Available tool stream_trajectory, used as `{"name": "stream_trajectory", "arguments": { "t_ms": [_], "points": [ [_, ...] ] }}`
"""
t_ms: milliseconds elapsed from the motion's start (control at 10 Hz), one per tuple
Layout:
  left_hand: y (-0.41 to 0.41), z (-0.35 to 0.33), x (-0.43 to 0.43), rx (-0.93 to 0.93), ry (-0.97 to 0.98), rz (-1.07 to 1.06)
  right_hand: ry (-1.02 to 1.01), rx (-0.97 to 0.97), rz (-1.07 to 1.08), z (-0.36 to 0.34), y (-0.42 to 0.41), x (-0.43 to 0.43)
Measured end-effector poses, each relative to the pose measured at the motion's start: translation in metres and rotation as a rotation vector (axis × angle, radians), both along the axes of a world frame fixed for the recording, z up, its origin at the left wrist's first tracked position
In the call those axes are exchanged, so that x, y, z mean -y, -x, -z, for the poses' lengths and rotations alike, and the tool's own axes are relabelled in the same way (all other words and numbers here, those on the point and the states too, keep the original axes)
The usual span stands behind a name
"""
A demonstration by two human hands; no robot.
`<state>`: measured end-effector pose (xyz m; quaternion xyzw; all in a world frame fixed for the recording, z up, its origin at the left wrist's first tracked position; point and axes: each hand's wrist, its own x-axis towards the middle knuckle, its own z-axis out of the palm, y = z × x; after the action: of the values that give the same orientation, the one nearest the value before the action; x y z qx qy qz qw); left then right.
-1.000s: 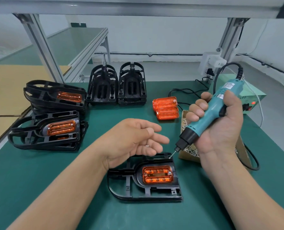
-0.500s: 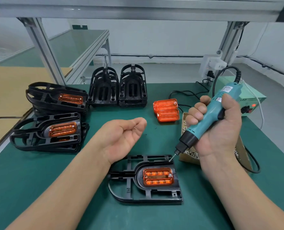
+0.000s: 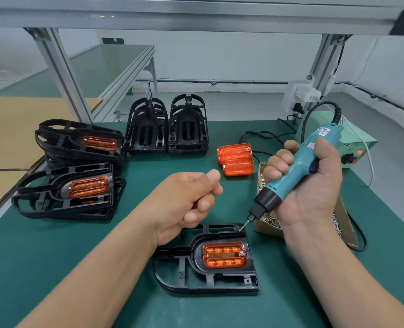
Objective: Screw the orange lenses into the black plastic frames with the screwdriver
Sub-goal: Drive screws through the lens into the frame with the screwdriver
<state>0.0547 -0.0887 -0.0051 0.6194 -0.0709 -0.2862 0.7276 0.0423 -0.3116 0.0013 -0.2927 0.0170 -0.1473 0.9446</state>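
Right hand (image 3: 312,185) is grasping the teal electric screwdriver (image 3: 298,169), its bit (image 3: 244,225) pointing at the far right corner of the black plastic frame (image 3: 197,261) lying below both hands. Left hand (image 3: 186,200) is hanging clenched, contents hidden. Orange rectangular lens (image 3: 224,255) is sitting in that frame. Risk: neither hand is pinning the frame, so torque may spin it, skidding the bit.

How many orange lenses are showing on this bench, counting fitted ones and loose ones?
Front fitted lens: 1
Left fitted lenses: 2
Loose lenses: 2
Total: 5 in plain view; more may sit hidden underneath.
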Motion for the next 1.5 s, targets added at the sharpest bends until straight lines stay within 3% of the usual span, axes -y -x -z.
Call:
{"name": "stream_trajectory", "arguments": {
  "t_ms": [500,1500],
  "points": [
    [0.012,0.006,0.012,0.113,-0.107,0.193,-0.119,0.015,0.067,-0.009,0.001,0.008],
    [0.022,0.001,0.017,0.160,-0.143,0.213,-0.093,0.043,0.128,-0.010,0.002,0.009]
  ]
}}
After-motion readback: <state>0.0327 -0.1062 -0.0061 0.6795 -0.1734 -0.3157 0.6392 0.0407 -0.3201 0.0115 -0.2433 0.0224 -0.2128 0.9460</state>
